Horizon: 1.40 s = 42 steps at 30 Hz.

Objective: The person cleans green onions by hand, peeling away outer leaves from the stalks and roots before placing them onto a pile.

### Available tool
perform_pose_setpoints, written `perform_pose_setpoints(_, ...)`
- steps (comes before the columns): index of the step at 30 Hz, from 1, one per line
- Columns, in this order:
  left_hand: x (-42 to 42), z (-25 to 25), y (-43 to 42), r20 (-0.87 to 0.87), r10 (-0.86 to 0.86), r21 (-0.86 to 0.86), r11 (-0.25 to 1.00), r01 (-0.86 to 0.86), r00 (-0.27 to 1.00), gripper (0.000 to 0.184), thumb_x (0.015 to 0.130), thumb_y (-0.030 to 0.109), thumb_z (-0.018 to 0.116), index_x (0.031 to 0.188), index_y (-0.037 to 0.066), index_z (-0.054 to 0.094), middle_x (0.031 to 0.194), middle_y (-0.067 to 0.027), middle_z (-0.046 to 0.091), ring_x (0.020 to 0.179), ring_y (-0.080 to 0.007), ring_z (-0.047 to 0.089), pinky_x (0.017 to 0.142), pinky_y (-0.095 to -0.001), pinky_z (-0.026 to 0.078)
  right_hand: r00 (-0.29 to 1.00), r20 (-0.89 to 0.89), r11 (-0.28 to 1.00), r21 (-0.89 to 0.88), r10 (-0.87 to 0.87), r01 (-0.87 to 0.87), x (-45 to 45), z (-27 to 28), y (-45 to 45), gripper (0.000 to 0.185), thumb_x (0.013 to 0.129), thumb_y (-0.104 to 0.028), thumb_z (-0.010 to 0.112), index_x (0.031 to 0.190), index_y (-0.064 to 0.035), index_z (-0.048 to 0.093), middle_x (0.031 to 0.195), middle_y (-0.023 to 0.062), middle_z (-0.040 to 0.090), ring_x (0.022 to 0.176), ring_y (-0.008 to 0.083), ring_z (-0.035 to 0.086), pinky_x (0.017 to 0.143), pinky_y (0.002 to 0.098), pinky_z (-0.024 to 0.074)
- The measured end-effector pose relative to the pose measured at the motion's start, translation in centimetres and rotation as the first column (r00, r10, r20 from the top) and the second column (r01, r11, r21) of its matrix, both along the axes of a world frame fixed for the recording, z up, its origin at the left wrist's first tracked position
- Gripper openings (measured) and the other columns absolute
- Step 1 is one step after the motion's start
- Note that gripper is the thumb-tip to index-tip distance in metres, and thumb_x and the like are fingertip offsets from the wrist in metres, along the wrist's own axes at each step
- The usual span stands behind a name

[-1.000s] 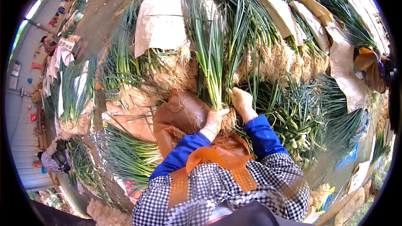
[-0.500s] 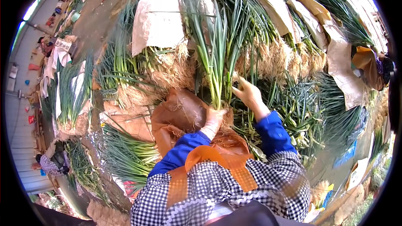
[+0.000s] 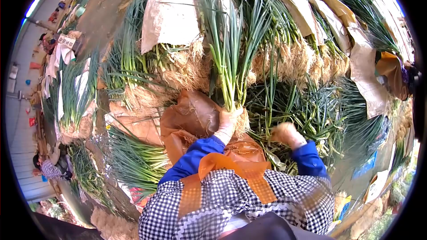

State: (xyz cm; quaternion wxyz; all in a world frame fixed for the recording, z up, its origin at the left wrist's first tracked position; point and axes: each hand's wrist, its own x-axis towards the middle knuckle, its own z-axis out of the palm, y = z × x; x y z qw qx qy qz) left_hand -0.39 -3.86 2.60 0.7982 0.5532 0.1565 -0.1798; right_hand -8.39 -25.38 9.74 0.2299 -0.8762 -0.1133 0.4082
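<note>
Row of onions [image 3: 275, 60]: broad band beyond both hands, roots toward the person, leaves away.

Heap of loose leaves [image 3: 311, 122]: dark green, tangled, ahead of the right hand and out to its right, strands lying in many directions.

Held bunch [image 3: 227, 80]: long onions, gripped low by the left hand and extending beyond it. Long axis runs forward, away from the body, leaning a little left toward the far end. Green tips point away; pale stems converge at the grip. Leaves fan out at the far end, in front of the row.

Brown plastic sheet [image 3: 193, 111]: creased, left of the left hand and beneath it, root strands scattered on top.

White cloth [image 3: 171, 15]: beyond the left hand and to its left, laid over the leaves of part of the row.

Small pile of onions [image 3: 138, 158]: left of the left hand, nearer the body than the cloth.

Left hand [image 3: 228, 122]: closed around the stems.

Right hand [image 3: 287, 134]: apart from the bunch, at the near edge of the heap, fingers curled; blurred, cannot tell whether it pinches anything.

Roots [image 3: 242, 124]: pale tuft, just right of the left hand.
</note>
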Motion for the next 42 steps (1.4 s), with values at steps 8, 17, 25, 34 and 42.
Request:
perform_pose_setpoints(8, 0.0, 0.1, 0.1, 0.037, -0.068, 0.083, 0.994, 0.065, 0.997, 0.029, 0.07, -0.008, 0.065, 0.097, -0.001, 0.058, 0.085, -0.004, 0.06, 0.076, -0.0132, 0.057, 0.07, -0.0245, 0.049, 0.411, 0.339, 0.532, 0.59, -0.846, 0.608, 12.7, -8.0, 6.5, 0.034, 0.083, -0.035, 0.06, 0.096, -0.0036, 0.061, 0.085, 0.0164, 0.064, 0.081, 0.0306, 0.062, 0.071, 0.0338, 0.0485)
perform_pose_setpoints(17, -0.3, -0.5, 0.1, -0.06, -0.041, 0.053, 0.998, 0.045, 0.997, 0.03, 0.07, -0.003, 0.068, 0.099, 0.0, 0.059, 0.083, -0.0022, 0.06, 0.075, -0.0118, 0.055, 0.068, -0.0225, 0.046, 0.099, 0.779, 0.707, 0.498, -0.619, 0.502, 8.1, -4.6, 6.7, 0.027, 0.084, -0.022, 0.059, 0.063, -0.0103, 0.046, 0.053, 0.0115, 0.046, 0.048, 0.0318, 0.05, 0.043, 0.0379, 0.0393)
perform_pose_setpoints(25, -1.8, -2.0, -1.3, -0.211, -0.221, -0.137, 0.971, 0.195, 0.952, 0.018, 0.076, -0.005, 0.061, 0.093, 0.001, 0.058, 0.079, -0.0063, 0.06, 0.068, -0.018, 0.06, 0.062, -0.0276, 0.051, 0.013, -0.026, -0.014, 0.833, -1.0, 0.553, 10.0, -6.6, 8.5, 0.026, 0.093, -0.021, 0.05, 0.073, -0.0058, 0.053, 0.058, -0.0052, 0.044, 0.056, 0.0041, 0.037, 0.048, 0.0228, 0.0324)
perform_pose_setpoints(34, -0.6, 0.1, -0.1, -0.24, -0.043, -0.23, 0.973, -0.013, 0.97, 0.012, 0.077, -0.003, 0.06, 0.088, -0.001, 0.06, 0.075, -0.0091, 0.062, 0.062, -0.0204, 0.062, 0.056, -0.0298, 0.053, 0.784, 0.54, 0.932, 0.0, -0.306, 0.363, -1.5, -6.1, 3.0, 0.033, 0.082, -0.039, 0.055, 0.069, -0.0083, 0.059, 0.063, 0.0154, 0.059, 0.061, 0.035, 0.059, 0.055, 0.0423, 0.0471)
perform_pose_setpoints(42, 0.4, 6.8, 5.2, -0.068, -0.493, -0.891, 0.421, 0.169, 0.867, 0.015, 0.087, 0.012, 0.049, 0.092, 0.0, 0.056, 0.064, -0.0005, 0.052, 0.05, -0.0097, 0.05, 0.047, -0.0228, 0.045, 0.724, 0.524, 0.365, -0.632, -0.449, 0.684, -2.7, -6.4, -13.6, 0.024, 0.08, -0.029, 0.054, 0.078, -0.0114, 0.069, 0.084, 0.0119, 0.067, 0.078, 0.0274, 0.066, 0.065, 0.0376, 0.0523)
